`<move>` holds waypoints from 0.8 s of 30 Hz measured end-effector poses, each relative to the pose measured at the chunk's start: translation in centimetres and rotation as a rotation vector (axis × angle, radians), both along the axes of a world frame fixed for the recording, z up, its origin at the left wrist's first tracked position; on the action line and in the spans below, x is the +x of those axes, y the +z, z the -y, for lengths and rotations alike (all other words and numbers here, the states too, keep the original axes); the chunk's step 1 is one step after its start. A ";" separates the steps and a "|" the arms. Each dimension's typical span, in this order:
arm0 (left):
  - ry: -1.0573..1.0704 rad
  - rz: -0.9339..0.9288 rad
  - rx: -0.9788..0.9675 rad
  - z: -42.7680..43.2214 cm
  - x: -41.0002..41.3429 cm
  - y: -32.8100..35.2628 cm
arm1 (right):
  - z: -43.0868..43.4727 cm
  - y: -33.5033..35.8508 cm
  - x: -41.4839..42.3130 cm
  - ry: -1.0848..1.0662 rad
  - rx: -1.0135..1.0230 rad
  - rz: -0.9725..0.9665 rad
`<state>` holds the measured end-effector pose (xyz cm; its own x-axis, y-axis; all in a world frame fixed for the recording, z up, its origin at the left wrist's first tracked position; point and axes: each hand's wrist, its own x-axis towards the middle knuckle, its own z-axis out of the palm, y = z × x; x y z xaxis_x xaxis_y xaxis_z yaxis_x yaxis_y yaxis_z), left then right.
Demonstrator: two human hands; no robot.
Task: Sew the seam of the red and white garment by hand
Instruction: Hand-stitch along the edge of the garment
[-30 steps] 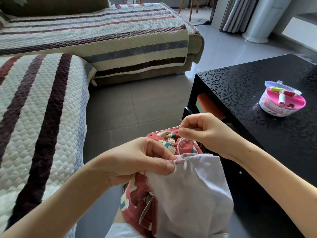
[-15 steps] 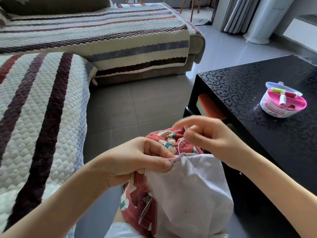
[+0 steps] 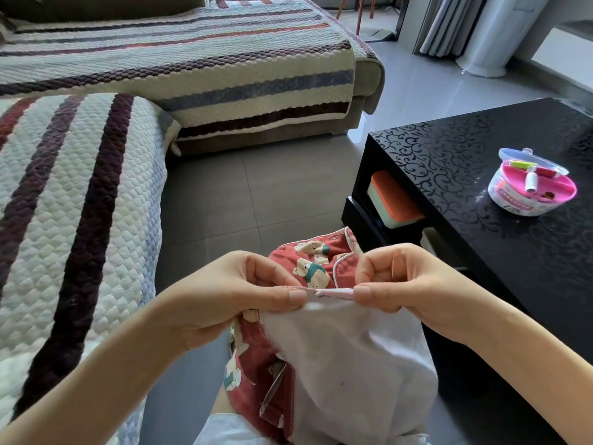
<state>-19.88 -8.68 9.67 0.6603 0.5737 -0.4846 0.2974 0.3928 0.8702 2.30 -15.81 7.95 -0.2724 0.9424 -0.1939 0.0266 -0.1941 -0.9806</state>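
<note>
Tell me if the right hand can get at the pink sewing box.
Probably yes: the right hand pinches the garment seam and must let go, but nothing stands between it and the sewing box.

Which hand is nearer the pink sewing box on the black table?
Right. The right hand pinches the seam below-left of the box; the left hand pinches it farther left.

Left hand (image 3: 224,293) and right hand (image 3: 404,284) pinch the garment's seam (image 3: 330,292) — taut.
</note>
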 end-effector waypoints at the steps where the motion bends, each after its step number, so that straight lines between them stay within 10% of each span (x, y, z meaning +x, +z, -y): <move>1: 0.001 -0.008 0.003 0.0 0.0 -0.1 | 0.1 0.0 0.1 0.000 -0.007 0.016; 10: 0.038 -0.061 0.292 0.7 0.6 -0.8 | 0.3 -0.4 0.4 -0.154 -0.052 0.019; 24: -0.036 0.121 0.194 1.4 2.7 0.0 | -3.9 2.7 -1.1 -0.138 0.223 0.252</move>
